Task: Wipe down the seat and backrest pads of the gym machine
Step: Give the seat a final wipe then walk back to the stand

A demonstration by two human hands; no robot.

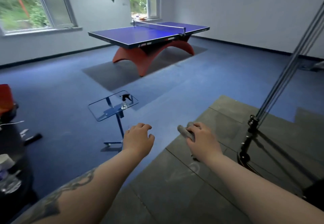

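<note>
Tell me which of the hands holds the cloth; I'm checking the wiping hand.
The right hand grips the grey cloth; the left hand is empty, fingers spread.

We reach both bare forearms forward, side by side, toward twelve o'clock. Our left hand [138, 138] hangs palm down, fingers loosely curled and parted, gripping nothing. A dark tattoo runs along the left forearm from seven o'clock upward. Our right hand [201, 138] sits at about one o'clock of the left, level with it and well apart, knuckles up, its fingers closed around a grey cloth [185, 132] that bulges out on the thumb side.
</note>
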